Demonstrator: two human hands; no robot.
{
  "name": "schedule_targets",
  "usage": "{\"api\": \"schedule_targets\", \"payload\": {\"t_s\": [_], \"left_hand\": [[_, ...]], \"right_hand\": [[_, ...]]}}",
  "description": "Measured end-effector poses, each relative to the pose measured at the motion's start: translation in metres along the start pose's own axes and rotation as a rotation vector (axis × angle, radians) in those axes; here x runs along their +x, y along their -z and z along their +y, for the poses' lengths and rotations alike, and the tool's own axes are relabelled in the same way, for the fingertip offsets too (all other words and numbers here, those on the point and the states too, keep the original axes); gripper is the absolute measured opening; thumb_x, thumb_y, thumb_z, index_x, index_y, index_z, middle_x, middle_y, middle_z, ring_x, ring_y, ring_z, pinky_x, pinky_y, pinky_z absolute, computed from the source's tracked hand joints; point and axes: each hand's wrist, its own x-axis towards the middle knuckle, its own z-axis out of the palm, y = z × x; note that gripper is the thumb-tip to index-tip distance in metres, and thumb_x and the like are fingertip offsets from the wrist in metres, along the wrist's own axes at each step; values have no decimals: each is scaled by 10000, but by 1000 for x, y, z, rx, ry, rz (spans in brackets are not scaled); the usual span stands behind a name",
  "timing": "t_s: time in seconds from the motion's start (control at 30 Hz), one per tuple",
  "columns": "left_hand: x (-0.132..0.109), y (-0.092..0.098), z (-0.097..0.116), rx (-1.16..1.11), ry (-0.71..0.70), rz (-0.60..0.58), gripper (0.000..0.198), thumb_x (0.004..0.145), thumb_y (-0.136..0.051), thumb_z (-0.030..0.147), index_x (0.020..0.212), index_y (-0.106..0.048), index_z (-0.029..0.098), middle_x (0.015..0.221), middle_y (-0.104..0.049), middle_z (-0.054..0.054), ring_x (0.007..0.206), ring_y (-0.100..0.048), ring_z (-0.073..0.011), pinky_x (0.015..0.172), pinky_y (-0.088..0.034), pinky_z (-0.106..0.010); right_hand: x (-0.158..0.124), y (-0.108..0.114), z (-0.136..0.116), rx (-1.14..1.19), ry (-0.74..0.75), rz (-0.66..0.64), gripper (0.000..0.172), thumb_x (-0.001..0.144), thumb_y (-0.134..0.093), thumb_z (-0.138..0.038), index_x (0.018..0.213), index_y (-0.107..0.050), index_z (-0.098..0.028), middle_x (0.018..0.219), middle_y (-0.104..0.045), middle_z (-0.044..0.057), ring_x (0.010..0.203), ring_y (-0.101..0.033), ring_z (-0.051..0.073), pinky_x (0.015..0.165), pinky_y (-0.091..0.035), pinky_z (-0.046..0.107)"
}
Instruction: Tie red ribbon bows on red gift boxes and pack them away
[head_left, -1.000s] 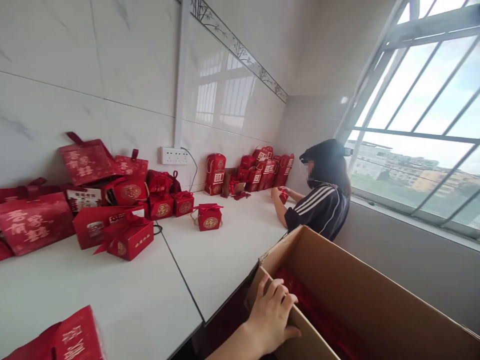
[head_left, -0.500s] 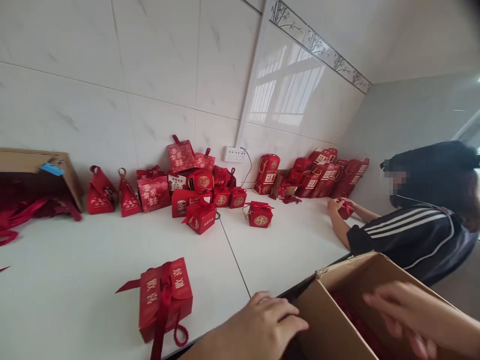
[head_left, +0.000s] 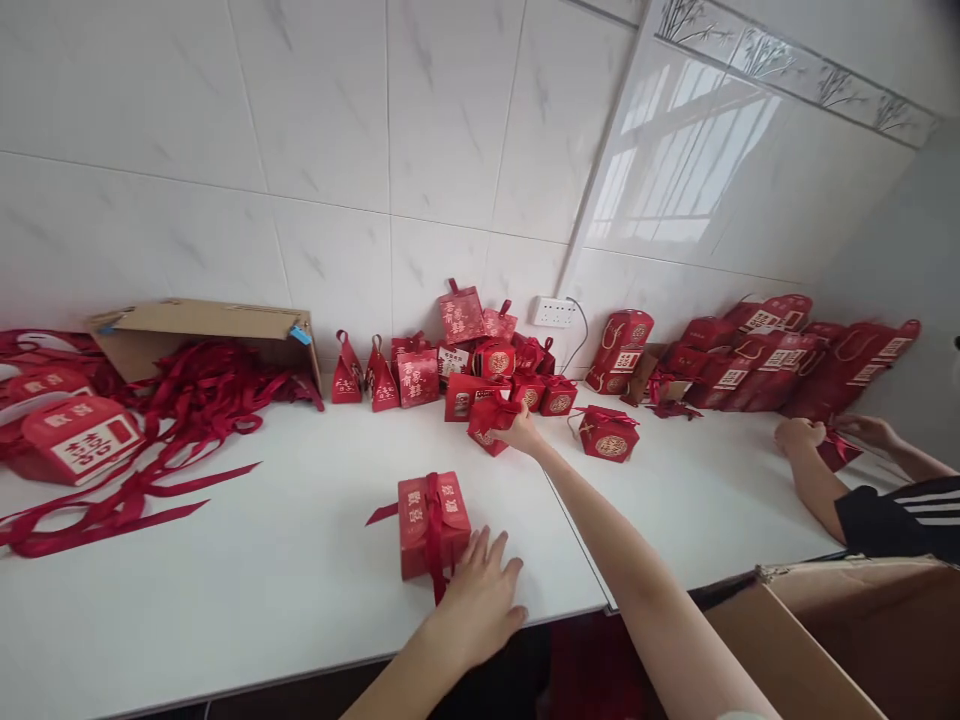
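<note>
My right hand (head_left: 519, 432) reaches far across the white table, its fingers closed at the ribbon bow of a small red gift box (head_left: 487, 441). The hand hides part of that box. Nearer to me lies a larger red gift box (head_left: 435, 530) with gold characters, a dark red ribbon tied around it and loose ribbon ends. Beside its right front edge my left hand (head_left: 484, 590) rests with fingers spread, holding nothing.
Red gift boxes (head_left: 418, 377) line the wall. Left are loose red ribbons (head_left: 225, 385) spilling from a cardboard box (head_left: 202, 318). An open carton (head_left: 810, 640) stands right, near a co-worker's hands (head_left: 799, 436) on a red box. A socket strip (head_left: 555, 312) is on the wall.
My right hand has left the carton and reached to the small gift box. My left hand has come away from the carton to the larger box. The view has swung left.
</note>
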Motion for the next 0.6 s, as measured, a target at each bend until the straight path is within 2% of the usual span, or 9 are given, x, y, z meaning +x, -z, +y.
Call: {"api": "schedule_targets", "payload": {"t_s": [0.13,0.23,0.3,0.37,0.4,0.47,0.5,0.53,0.6], "left_hand": [[-3,7,-46,-22,65,115,303,793,-515,226,1080,-581,153,1275,-512,-142,1235,-423,-328,1013,-362,-484],[-1,18,-75,-167,133,292,262,815,-431,178,1044,-553,153,1157,-573,-135,1109,-538,-267,946,-424,-434],[3,26,-86,-327,222,426,233,841,-374,198,1013,-526,159,1070,-596,-117,1022,-583,-226,891,-456,-389],[10,34,-86,-487,289,521,215,863,-367,297,967,-509,173,1021,-596,-91,951,-600,-200,830,-478,-350],[14,37,-83,-539,293,533,237,862,-381,359,957,-504,180,1018,-588,-81,918,-601,-190,804,-482,-337],[22,43,-72,-569,264,510,316,835,-425,453,987,-496,185,1032,-563,-72,856,-588,-174,774,-481,-324],[25,45,-66,-560,238,488,355,820,-448,478,1016,-492,186,1044,-548,-70,838,-576,-168,772,-477,-323],[27,47,-60,-544,211,463,380,807,-467,490,1037,-491,189,1051,-534,-68,824,-566,-163,777,-472,-323],[29,49,-50,-513,158,406,371,802,-481,488,1032,-505,198,1040,-513,-57,792,-557,-155,778,-465,-325]], "right_hand": [[-8,-3,4,119,78,-44,736,620,-667,-307,1259,-349,-131,1238,-481,145,1136,-452,281,940,-390,414],[-40,2,15,163,106,-132,708,600,-696,-273,1231,-403,-140,1223,-504,136,1094,-496,259,912,-426,383],[-71,8,22,178,89,-219,784,566,-737,-287,1260,-398,-153,1268,-476,143,1122,-488,269,910,-438,388],[-103,18,26,189,60,-326,920,548,-764,-327,1340,-317,-185,1354,-398,149,1198,-433,284,953,-411,414],[-118,24,27,194,42,-376,996,539,-775,-350,1377,-255,-208,1403,-336,147,1248,-381,289,988,-378,430],[-145,38,25,231,9,-426,1112,511,-796,-389,1411,-158,-249,1470,-210,137,1326,-260,294,1038,-309,451],[-155,45,22,267,-4,-412,1137,497,-804,-405,1412,-145,-259,1480,-179,135,1342,-225,294,1041,-301,450],[-163,51,19,313,-17,-376,1117,502,-799,-426,1405,-162,-257,1473,-194,139,1341,-228,292,1027,-320,442],[-173,57,12,394,-56,-254,904,603,-725,-487,1348,-285,-226,1373,-361,155,1259,-371,274,941,-407,404]]}}
